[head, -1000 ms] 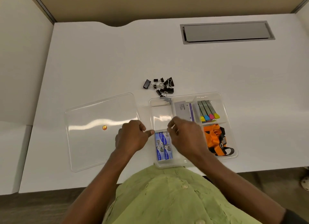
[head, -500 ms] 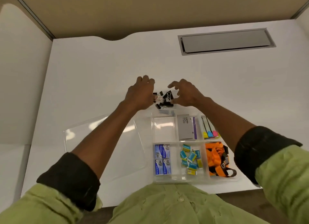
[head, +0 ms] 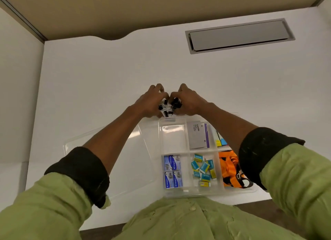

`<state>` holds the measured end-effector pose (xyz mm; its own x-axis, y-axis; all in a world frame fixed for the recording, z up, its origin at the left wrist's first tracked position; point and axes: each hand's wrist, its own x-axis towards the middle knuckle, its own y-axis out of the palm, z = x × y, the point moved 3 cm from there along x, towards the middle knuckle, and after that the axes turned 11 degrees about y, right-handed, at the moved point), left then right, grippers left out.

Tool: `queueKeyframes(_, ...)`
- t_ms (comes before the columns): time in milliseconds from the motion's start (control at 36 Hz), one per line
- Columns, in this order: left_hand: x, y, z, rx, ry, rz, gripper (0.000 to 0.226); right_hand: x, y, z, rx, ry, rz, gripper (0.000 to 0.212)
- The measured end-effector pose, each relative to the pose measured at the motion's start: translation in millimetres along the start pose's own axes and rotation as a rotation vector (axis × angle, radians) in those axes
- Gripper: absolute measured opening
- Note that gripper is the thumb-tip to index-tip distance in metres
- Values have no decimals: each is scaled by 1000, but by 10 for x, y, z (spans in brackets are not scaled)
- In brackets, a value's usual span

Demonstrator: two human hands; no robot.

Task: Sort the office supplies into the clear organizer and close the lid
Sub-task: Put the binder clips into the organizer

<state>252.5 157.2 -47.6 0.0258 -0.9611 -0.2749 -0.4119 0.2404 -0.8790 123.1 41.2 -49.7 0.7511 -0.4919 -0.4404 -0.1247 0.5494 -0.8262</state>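
Fingers of the left hand [head: 149,103] and right hand [head: 190,102] curl tight around the binder clips [head: 169,106] between them.

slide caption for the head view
Left hand and right hand gather black metal binder clips beyond the clear plastic organizer.

Left hand [head: 151,102] and right hand [head: 190,101] curled round the pile of black binder clips [head: 168,106] on white tabletop [head: 107,74], just past far rim of clear organizer [head: 188,192]; lid [head: 136,168] flat alongside.
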Motion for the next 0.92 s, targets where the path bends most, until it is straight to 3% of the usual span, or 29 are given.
queueKeyframes(389, 2, 29, -43, -14, 39, -69, 40, 16, 52, 25, 31, 120, -91, 34)
queueKeyframes(556, -53, 42, -12, -96, -16, -151, 29, 56, 65, 32, 112, 198, -63, 30)
queueKeyframes(667, -84, 69, 31, -128, -108, -266, 14, 48, 99, 15, 207, 274, -158, 22)
queueKeyframes(917, -153, 56, 87, -297, -280, -428, 12, 40, 136, 47, 261, 339, -148, 24)
